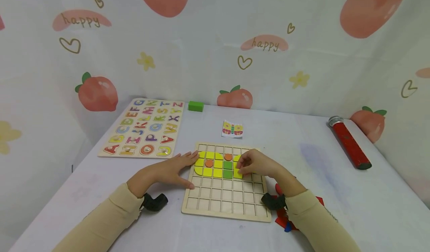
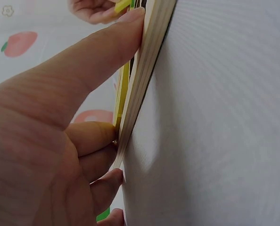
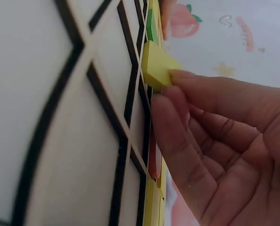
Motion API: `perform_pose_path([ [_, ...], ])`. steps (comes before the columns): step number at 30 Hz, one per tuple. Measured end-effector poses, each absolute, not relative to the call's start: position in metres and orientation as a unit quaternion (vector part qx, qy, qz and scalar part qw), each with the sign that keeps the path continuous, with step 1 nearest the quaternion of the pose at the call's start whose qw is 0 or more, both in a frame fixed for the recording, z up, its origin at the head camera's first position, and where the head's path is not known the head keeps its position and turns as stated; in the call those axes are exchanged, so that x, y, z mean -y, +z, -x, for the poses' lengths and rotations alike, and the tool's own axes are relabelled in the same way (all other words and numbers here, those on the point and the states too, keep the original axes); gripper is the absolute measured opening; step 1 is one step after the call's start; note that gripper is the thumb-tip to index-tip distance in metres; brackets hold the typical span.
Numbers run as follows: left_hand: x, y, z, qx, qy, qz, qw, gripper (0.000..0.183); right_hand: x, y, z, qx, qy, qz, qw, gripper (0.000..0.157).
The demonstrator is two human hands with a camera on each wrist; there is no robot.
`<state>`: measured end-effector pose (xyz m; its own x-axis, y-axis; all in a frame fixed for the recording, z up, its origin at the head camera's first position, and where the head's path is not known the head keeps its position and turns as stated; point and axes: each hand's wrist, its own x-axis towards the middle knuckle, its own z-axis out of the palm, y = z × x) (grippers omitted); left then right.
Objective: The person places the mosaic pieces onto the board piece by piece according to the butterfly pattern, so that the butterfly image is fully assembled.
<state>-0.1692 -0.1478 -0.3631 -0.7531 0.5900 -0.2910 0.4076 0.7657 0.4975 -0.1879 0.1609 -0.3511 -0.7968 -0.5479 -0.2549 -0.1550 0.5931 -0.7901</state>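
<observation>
A wooden grid board (image 1: pixel 221 198) lies in front of me, its upper rows partly filled with yellow tiles (image 1: pixel 217 173), green tiles (image 1: pixel 227 174) and orange discs (image 1: pixel 209 163). My left hand (image 1: pixel 169 170) rests along the board's left edge, fingers extended; in the left wrist view its thumb (image 2: pixel 107 52) touches the rim. Over the right part of the filled rows, my right hand (image 1: pixel 260 164) pinches a yellow tile (image 3: pixel 160 63) between thumb and fingers. The right wrist view shows that tile tilted against the grid, beside a green tile (image 3: pixel 152 24).
Behind the board lies a small patterned picture card (image 1: pixel 232 128). An alphabet puzzle board (image 1: pixel 144 128) and a green block (image 1: pixel 196 106) are at the back left. A red microphone (image 1: pixel 349 143) lies far right. Red pieces (image 1: pixel 281 222) sit partly under the right forearm.
</observation>
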Motion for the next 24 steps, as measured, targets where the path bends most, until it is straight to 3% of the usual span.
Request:
perform_pose_path([
  [16,0.148,-0.363,0.17,-0.914,0.204,-0.272,0.221,0.099,-0.155,-0.349,0.184,-0.881,-0.353,0.233,0.213,0.009],
  [24,0.149,-0.364,0.171,-0.913,0.206,-0.275,0.221,0.1,-0.177,-0.335,0.178,-0.901,-0.327,0.217,0.184,0.013],
])
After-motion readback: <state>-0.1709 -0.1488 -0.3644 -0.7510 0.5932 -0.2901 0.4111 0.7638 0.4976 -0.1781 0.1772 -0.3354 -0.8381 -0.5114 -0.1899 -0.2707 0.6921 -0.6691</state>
